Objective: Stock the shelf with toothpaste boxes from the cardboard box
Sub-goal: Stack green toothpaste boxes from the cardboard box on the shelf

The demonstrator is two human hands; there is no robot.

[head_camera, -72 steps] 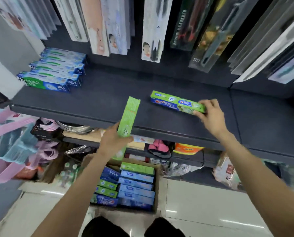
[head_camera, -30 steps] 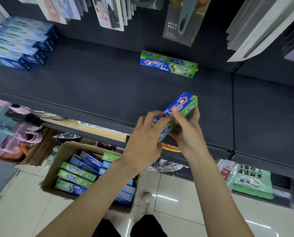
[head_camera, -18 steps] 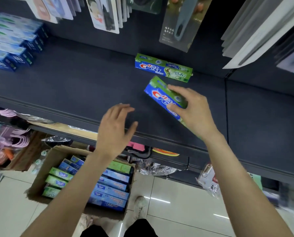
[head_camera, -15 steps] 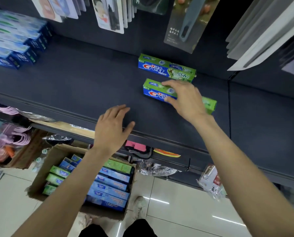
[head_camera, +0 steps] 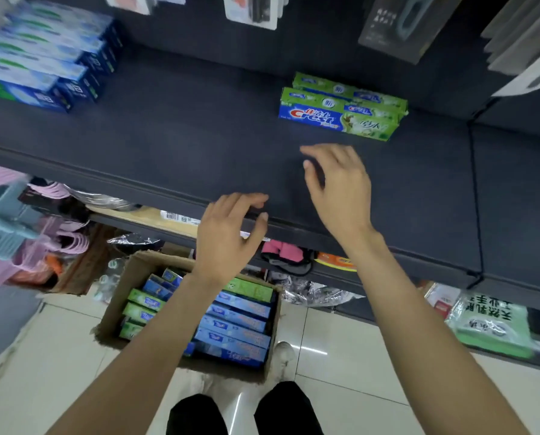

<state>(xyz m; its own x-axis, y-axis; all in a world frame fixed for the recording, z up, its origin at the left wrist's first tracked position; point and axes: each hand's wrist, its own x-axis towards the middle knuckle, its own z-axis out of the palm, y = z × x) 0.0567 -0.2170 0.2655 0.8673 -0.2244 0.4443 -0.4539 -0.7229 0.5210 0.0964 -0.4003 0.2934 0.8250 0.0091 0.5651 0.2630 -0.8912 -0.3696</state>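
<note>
Knees: two dark shapes are showing at the bottom centre of the frame, over pale floor tiles.

Carton (head_camera: 115, 296): cardboard, sitting open on the floor at lower centre-left, directly beneath the left forearm. It is holding toothpaste boxes (head_camera: 237, 321), blue and green, lying flat in rows with their long axes running roughly left to right across the frame.

Left hand (head_camera: 227, 237): hovering at frame centre over the shelf's front lip, fingers loosely spread, holding nothing. It is lying just above the carton in the picture and appears the nearer hand to it.

Right hand (head_camera: 340, 189): hanging over the bare shelf (head_camera: 184, 136), right of centre, fingers relaxed and slightly blurred, gripping nothing. It is sitting just below the stocked pair, apart from them.

Stocked pair (head_camera: 340, 105): two green-and-blue boxes resting on the shelf at upper right of centre, touching side by side, long axes left to right, tilted slightly down to the right.

Blue stack (head_camera: 42, 58): other boxes are piled at the upper left, well apart.

Judgement: both hands being free, the coming move is likely a reach down to the carton; the supply is lying below and toward the bottom of the frame from both hands.
</note>
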